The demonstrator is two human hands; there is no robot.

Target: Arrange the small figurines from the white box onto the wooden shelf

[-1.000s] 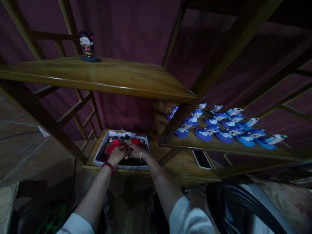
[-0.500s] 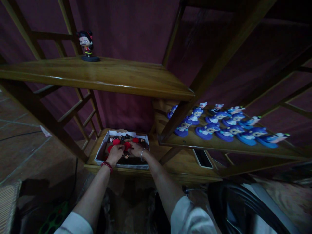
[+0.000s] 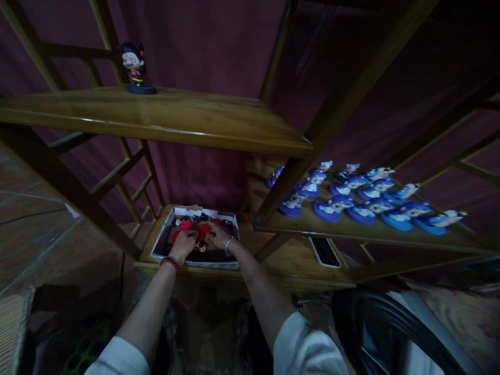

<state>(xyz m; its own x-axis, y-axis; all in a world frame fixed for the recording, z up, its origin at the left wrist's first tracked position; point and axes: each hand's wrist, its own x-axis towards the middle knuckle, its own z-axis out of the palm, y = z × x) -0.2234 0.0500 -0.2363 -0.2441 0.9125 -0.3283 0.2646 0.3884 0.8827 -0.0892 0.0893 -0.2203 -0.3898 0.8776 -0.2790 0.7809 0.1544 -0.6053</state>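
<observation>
A shallow white cardboard box (image 3: 159, 248) stands on the low shelf, holding several small dark-haired figurines with red round bases. My left hand (image 3: 185, 246), a red bead bracelet at its wrist, reaches into the box with its fingers closed on a red-based figurine, mostly hidden by the hand. Just right of it, my right hand (image 3: 219, 236), with a silver bangle, is over the box, its fingers a little apart beside a red base (image 3: 203, 228). Between the hands lies a small figurine (image 3: 202, 246) with a dark head.
Above the box runs a wooden shelf (image 3: 175, 117) bearing one black-haired figurine (image 3: 135, 65). To the right, several blue-haired figurines (image 3: 336, 204) stand in rows on another shelf. A phone (image 3: 325, 252) lies on the low shelf. A dark rounded object (image 3: 385, 317) is at lower right.
My right hand has drawn slightly back from the red base, and its fingers look looser. My left hand stays nearly in place. The view has shifted a little.
</observation>
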